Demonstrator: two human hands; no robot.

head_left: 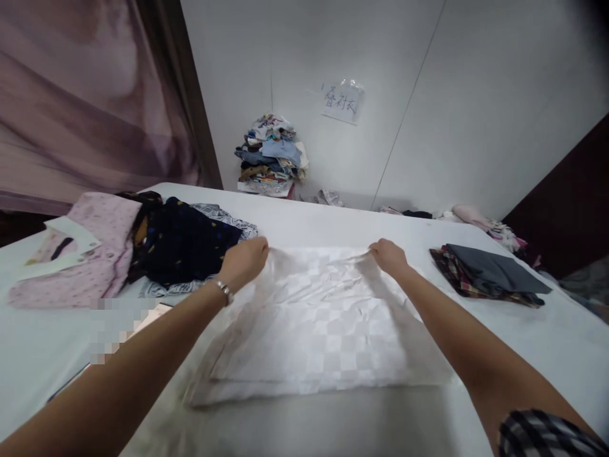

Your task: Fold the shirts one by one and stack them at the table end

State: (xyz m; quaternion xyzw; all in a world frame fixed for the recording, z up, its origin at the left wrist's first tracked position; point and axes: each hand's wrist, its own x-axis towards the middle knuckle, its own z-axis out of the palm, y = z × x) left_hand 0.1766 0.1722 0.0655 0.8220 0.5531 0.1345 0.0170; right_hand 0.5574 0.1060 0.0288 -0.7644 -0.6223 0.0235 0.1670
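A white cloth (328,336) with a faint checked pattern is spread in layers in the middle of the white table (323,223). My left hand (245,259) pinches its far left corner, fingers closed. At the far right corner, my right hand (389,256) grips the cloth the same way. Between the two hands the far edge is stretched, with creases just below it. The near edges of the layers lie toward me, slightly offset at the left.
Left of the cloth lie a pink shirt (111,222) and dark patterned clothes (188,238). Folded grey and plaid garments (495,270) sit at the right. Beyond the table are a tall clothes pile (273,155) and a wall with a paper sign (341,103).
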